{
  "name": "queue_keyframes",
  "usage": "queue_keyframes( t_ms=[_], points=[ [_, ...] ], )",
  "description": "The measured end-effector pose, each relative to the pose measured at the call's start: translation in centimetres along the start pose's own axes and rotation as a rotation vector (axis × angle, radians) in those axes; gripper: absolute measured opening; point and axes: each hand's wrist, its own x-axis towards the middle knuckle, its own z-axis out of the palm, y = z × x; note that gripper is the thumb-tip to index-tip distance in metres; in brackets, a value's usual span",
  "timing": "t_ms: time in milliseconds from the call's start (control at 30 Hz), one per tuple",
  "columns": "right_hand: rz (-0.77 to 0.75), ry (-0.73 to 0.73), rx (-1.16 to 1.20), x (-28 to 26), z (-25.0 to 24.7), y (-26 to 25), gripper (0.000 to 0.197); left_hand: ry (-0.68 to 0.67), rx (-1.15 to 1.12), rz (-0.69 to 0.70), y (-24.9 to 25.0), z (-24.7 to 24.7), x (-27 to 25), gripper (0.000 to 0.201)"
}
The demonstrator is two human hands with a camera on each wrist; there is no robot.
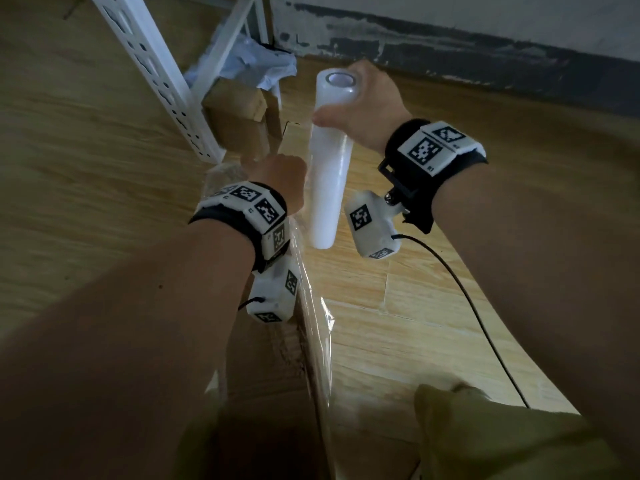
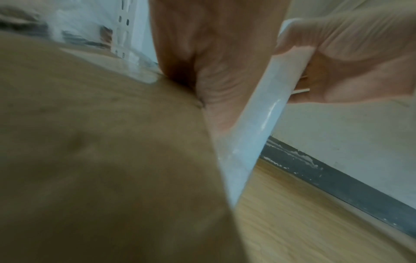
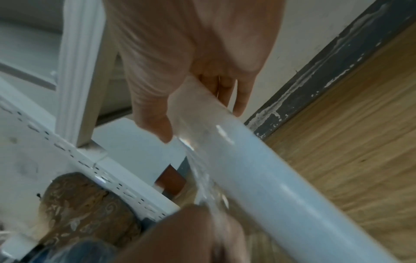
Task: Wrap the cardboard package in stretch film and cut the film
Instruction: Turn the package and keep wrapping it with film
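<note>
The cardboard package [image 1: 270, 368] stands on edge on the wooden floor, with clear film over its top edge. My left hand [image 1: 277, 174] sits on the package's far top corner, fingers curled over it; the left wrist view shows the palm [image 2: 202, 62] pressed against the cardboard [image 2: 101, 151]. My right hand [image 1: 360, 102] grips the white stretch film roll [image 1: 329, 161] near its upper end and holds it upright, just right of the package. In the right wrist view, film [image 3: 202, 169] runs off the roll [image 3: 281, 186] toward my left hand [image 3: 191, 231].
A white slotted shelf upright [image 1: 156, 81] leans at the back left, with small cardboard boxes [image 1: 239, 116] and crumpled plastic [image 1: 256, 67] behind it. A dark baseboard [image 1: 485, 57] runs along the wall. A black cable [image 1: 478, 306] hangs from my right wrist above my knee [image 1: 502, 438].
</note>
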Motion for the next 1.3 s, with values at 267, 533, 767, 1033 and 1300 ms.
queue_keyframes(
  t_ms=[267,533,767,1033,1300],
  points=[
    [0.002,-0.276,-0.249,-1.1,-3.1,0.9,0.056,-0.019,0.033,-0.034,-0.7,0.0,0.3,0.021],
    [0.120,-0.195,-0.018,-1.7,-1.6,1.6,0.056,-0.021,-0.023,-0.135,-1.7,0.5,1.0,0.025],
    [0.067,0.153,-0.138,-1.5,0.1,1.1,0.033,-0.030,-0.106,-0.187,-3.6,1.3,1.6,0.019],
    [0.059,-0.173,-0.487,-2.0,-1.8,-1.1,0.008,-0.062,0.015,-0.128,-3.3,1.5,2.0,0.013],
    [0.018,-0.219,-0.686,-2.3,-2.1,-0.8,0.049,-0.049,0.086,-0.154,-3.7,2.0,2.2,0.030]
  ],
)
